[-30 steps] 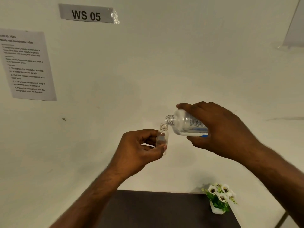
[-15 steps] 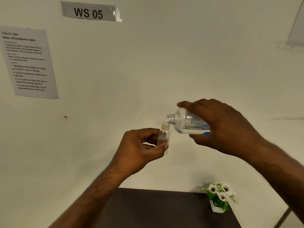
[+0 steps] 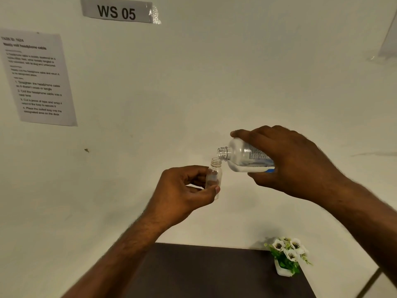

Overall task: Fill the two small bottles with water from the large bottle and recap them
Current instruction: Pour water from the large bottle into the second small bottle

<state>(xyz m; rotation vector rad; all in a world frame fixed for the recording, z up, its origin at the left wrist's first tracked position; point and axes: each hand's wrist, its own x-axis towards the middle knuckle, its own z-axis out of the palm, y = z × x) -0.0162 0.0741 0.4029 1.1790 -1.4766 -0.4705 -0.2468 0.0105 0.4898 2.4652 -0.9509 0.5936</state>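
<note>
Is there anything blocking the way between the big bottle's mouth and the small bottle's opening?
Nothing visible. The large bottle in the right hand tilts with its uncapped mouth just above the small bottle, also uncapped, held upright by the left hand.

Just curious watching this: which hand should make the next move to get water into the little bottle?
The right hand, probably. It grips the large bottle, nearly level, uncapped mouth just above the small bottle. Tipping further should pour. The left hand only holds the small bottle upright.

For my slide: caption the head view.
Right hand tips large bottle toward small bottle held upright by left hand.
</note>
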